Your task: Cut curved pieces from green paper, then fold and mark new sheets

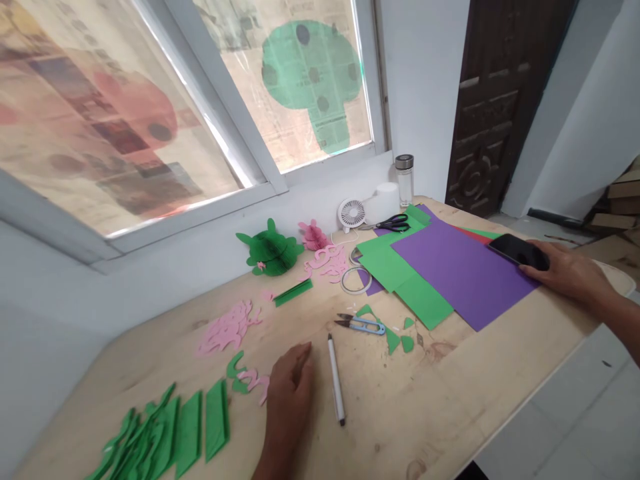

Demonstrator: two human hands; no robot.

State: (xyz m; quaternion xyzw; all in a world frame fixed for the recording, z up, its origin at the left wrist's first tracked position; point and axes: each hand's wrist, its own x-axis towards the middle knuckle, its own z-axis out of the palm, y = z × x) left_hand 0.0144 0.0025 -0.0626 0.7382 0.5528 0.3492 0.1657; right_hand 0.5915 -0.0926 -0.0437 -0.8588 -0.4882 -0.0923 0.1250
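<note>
Left hand (291,375) rests beside the white pen (336,380), its grip impossible to tell from here, while the right hand (573,270) grasps a black smartphone (517,251) at the edge of the purple paper (457,273), apparently mid-handling, the next move calling for steady fingers.

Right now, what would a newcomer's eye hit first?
Probably the large purple sheet toward the right of the table, with the right hand holding a black phone by its right end. Next, the green paper figure below the window, then the white pen beside the left hand.
</note>
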